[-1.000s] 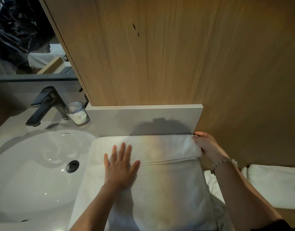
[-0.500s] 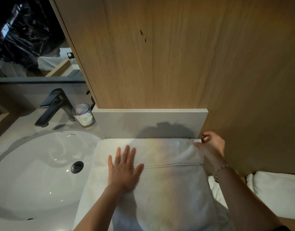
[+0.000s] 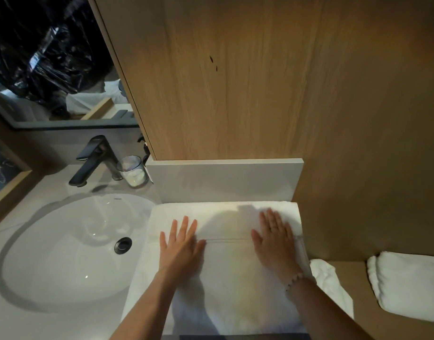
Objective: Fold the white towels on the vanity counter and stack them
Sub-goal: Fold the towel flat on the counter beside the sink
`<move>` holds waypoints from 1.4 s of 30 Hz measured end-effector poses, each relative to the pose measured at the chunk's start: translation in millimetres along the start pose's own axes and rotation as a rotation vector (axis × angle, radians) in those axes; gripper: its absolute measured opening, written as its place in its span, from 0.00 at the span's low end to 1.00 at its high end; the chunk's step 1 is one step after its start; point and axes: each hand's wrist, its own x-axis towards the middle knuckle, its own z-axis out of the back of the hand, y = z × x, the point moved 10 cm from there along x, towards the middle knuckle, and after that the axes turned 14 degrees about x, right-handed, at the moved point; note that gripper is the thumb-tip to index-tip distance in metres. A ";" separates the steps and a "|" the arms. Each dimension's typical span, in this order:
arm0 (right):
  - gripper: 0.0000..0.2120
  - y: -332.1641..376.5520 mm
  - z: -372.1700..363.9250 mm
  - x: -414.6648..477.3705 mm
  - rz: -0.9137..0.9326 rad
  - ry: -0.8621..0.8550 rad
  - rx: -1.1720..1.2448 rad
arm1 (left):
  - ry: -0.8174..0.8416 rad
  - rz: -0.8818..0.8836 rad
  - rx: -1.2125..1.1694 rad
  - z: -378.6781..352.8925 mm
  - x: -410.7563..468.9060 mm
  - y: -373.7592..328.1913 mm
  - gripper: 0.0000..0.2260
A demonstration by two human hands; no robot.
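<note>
- Head view, step: smoothing a fold. The white towel lies flat on the vanity counter, between the sink basin and the wood side wall. Its far edge sits against the backsplash.
- A folded flap covers the far part of the towel, and its hem line runs straight across between the two hands.
- Left hand: palm down on the towel, fingers straight and slightly spread. It grips nothing, only presses, and straddles the hem line.
- Right hand: also flat, fingers straight and close together, pressing near the towel's right edge. It is slightly motion-blurred.
- Judgement: one fold is laid and the hands are flattening it. The towel is too long for the stack as it lies, so at least one more fold is likely.
- Next move calls for pinching two corners or an edge, then bringing it over square to the hem. The near end hangs toward the counter's front edge, so lift it evenly or the layers skew.
- Surroundings: a dark faucet and a glass tumbler stand behind the basin, well apart from the towel. A mirror is upper left.
- Right of the counter, lower down: a folded white towel and another white towel partly behind the right forearm. Cannot tell whether that one is folded.
- Obstructions: the side wall and backsplash box in the far right corner, so there is little room on that side. The towel's left edge is just beside the basin rim and could slip in.
</note>
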 end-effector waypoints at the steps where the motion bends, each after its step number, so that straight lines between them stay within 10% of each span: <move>1: 0.46 -5.4 3.3 0.9 -0.003 0.006 -0.024 | 0.026 0.030 0.012 -3.6 0.3 12.3 0.43; 8: 0.45 0.5 9.7 -0.9 -0.007 0.178 -0.064 | 0.219 0.055 0.071 -6.5 -13.5 48.2 0.30; 15: 0.28 60.7 -10.8 -113.4 0.295 0.315 0.191 | 0.063 -0.250 -0.182 14.5 -103.4 -17.7 0.51; 29: 0.14 37.1 1.7 -151.9 0.375 0.244 0.290 | -0.296 -0.378 -0.181 31.1 -154.6 -37.7 0.16; 42: 0.11 12.6 26.2 -137.3 0.248 0.241 0.267 | -0.370 -0.445 0.060 27.6 -148.9 -56.6 0.14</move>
